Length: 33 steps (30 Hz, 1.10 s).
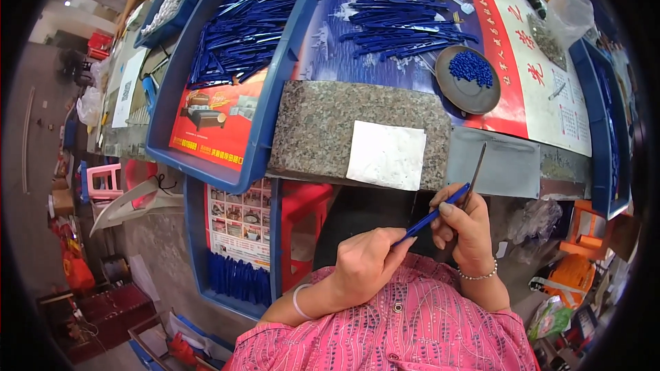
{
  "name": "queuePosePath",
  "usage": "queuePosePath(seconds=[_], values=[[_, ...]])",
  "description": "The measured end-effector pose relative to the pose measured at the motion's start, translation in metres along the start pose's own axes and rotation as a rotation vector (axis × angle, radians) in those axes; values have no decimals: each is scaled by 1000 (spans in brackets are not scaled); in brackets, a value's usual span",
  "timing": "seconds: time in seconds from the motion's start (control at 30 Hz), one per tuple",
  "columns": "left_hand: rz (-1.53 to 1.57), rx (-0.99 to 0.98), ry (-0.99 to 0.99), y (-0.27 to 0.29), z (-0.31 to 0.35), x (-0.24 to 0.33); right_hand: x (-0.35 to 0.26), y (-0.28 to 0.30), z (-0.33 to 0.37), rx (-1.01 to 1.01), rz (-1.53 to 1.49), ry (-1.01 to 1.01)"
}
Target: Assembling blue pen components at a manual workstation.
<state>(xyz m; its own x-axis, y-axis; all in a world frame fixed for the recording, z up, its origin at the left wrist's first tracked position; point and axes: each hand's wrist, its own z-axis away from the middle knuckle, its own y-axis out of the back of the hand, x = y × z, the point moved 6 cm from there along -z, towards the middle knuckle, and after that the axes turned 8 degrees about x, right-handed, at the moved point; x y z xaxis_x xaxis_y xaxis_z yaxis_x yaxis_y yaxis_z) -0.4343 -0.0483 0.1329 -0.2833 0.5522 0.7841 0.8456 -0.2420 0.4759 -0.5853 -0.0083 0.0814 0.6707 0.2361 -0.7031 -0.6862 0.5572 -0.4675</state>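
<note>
In front of my lap, a slim blue plastic stick (433,216), shaped like a pen barrel, slants up to the right between my hands. Its lower end is pinched in my closed left hand (366,263), which has a white bangle at the wrist. My right hand (465,223), wearing a beaded bracelet, is closed around a thin pointed metal tool (478,169) whose tip points up and away. The right fingers also meet the stick's upper end. On the table ahead, a round dish (450,96) holds small blue pellet-like parts (471,69).
A blue tray (260,124) of loose blue sticks (240,31) overhangs the table at left; a lower tray (194,247) holds more. Further sticks (405,25) lie on the poster. White paper (386,155) rests on the granite slab (313,124). Another blue tray (599,165) stands right.
</note>
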Motion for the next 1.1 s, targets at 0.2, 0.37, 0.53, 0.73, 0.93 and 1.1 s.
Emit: queuePosePath(seconds=[0.2,0.37,0.53,0.73,0.93,1.1], values=[[-32,43,-9,17,3,-6,8,-18,0,-26,31,13],[-55,94,12,34,6,-11,12,-36,0,-62,65,47],[-78,125,-130,45,-14,-2,-1,-49,-1,-89,14,94],[-127,130,-288,47,-52,22,-36,-53,-2,-94,-61,204],[-118,114,-393,35,-77,43,-63,-45,-1,-113,-171,288],[-149,53,-396,22,-90,53,-72,-36,0,-129,-255,307]])
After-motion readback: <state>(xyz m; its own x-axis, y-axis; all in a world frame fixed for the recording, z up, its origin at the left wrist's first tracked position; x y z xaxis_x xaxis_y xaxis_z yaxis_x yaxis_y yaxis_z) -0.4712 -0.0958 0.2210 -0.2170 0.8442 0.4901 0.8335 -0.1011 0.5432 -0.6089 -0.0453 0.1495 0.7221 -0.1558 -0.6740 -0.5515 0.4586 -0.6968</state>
